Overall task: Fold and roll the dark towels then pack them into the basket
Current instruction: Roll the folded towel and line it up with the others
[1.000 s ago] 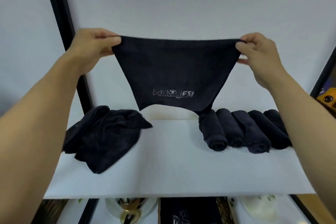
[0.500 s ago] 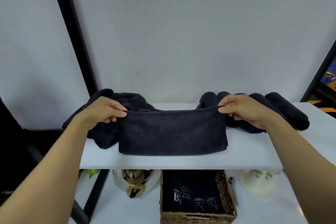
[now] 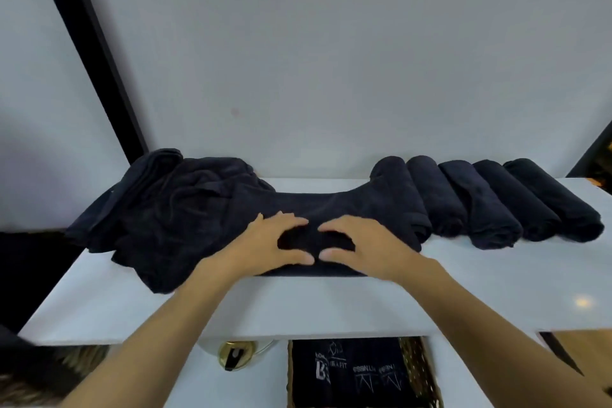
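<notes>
Two hands, left hand (image 3: 281, 243) and right hand (image 3: 359, 247), lie open, fingers spread, on the folded towel (image 3: 334, 205) at the bench (image 3: 331, 305) front. We smooth outward from centre, square the edges, then roll tightly, matching the rolled towels (image 3: 480, 205) alongside.

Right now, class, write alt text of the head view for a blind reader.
Left hand and right hand press a folded dark towel onto a white shelf. Five rolled towels lie right of it, a loose pile left, a basket below.
</notes>
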